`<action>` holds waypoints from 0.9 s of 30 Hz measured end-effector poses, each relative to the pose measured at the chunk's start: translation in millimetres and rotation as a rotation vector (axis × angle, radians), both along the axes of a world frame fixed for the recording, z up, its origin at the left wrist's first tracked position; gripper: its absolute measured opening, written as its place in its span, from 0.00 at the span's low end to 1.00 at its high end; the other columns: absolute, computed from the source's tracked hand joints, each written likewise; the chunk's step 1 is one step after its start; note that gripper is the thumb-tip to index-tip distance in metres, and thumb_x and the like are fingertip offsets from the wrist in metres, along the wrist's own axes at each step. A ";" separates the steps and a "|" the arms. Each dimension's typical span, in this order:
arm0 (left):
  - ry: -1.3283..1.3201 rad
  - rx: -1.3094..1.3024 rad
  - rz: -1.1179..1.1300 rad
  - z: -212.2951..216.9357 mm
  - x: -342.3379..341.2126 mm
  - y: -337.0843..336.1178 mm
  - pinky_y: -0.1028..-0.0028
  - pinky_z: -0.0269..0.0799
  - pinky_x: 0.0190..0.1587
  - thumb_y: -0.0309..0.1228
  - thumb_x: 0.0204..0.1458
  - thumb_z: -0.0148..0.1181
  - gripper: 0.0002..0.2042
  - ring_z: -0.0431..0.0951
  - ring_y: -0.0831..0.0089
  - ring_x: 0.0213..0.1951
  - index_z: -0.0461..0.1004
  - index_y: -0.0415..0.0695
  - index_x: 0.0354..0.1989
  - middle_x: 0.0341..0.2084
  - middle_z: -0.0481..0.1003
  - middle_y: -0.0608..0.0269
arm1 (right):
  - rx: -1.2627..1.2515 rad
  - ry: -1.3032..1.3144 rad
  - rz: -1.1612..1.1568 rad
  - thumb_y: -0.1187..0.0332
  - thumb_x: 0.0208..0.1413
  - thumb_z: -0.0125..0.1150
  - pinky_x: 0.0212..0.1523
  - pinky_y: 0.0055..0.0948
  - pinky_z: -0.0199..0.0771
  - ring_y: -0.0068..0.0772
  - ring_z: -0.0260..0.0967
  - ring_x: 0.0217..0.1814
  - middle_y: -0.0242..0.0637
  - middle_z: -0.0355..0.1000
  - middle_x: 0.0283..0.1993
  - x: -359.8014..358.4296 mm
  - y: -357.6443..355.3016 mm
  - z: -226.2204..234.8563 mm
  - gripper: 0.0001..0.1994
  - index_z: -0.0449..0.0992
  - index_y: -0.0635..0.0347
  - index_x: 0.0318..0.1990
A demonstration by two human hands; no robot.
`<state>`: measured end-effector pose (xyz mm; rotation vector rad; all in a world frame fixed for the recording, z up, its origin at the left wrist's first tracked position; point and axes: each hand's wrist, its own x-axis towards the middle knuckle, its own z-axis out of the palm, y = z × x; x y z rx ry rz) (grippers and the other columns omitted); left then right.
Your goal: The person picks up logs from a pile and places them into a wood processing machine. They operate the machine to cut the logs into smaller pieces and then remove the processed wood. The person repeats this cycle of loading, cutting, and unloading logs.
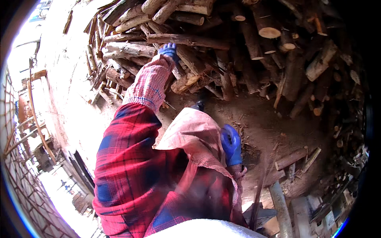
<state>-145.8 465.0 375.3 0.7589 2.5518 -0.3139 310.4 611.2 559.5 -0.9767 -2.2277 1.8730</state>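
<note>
My left hand [169, 51], in a blue glove, reaches out to a split log [190, 40] on the woodpile. Its fingers are apart and lie against the log's lower edge near its left end; they are not wrapped round it. My right hand [231, 143], in a blue glove too, hangs low beside the pink apron [194, 131] over my leg. Its fingers are curled round, with a dark gap between them; whatever they hold, if anything, is hidden. Beneath my left hand lie more bark-covered logs [133, 49], stacked loosely.
A large woodpile [254, 43] curves across the far side and down the right. Brown dirt [270, 119] with wood chips lies before it. Cut logs [291, 158] and a long pole [281, 210] lie near right. On the left stand wire mesh [24, 186] and a bent stick [37, 123].
</note>
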 end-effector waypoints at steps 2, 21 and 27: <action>0.243 -0.008 -0.169 -21.9 -30.7 14.2 0.60 0.56 0.62 0.47 0.38 0.62 0.41 0.56 0.58 0.64 0.55 0.48 0.63 0.61 0.59 0.56 | 0.002 -0.069 0.020 0.67 0.55 0.60 0.49 0.31 0.71 0.35 0.72 0.46 0.43 0.74 0.44 1.7 -5.3 -29.2 0.16 0.71 0.67 0.48; -1.897 0.386 0.957 96.7 138.9 71.6 0.62 0.72 0.49 0.47 0.52 0.56 0.26 0.77 0.59 0.41 0.70 0.34 0.49 0.38 0.76 0.47 | -0.683 0.008 -0.761 0.63 0.60 0.54 0.48 0.27 0.70 0.26 0.69 0.46 0.35 0.71 0.47 -0.4 -18.0 -84.1 0.16 0.69 0.60 0.52; -2.222 -0.009 0.476 159.5 285.0 129.7 0.61 0.72 0.50 0.46 0.52 0.56 0.30 0.75 0.56 0.45 0.63 0.36 0.57 0.45 0.73 0.46 | -1.366 1.169 -0.796 0.44 0.61 0.44 0.51 0.39 0.71 0.40 0.69 0.49 0.46 0.69 0.52 22.6 21.7 -80.4 0.29 0.64 0.60 0.58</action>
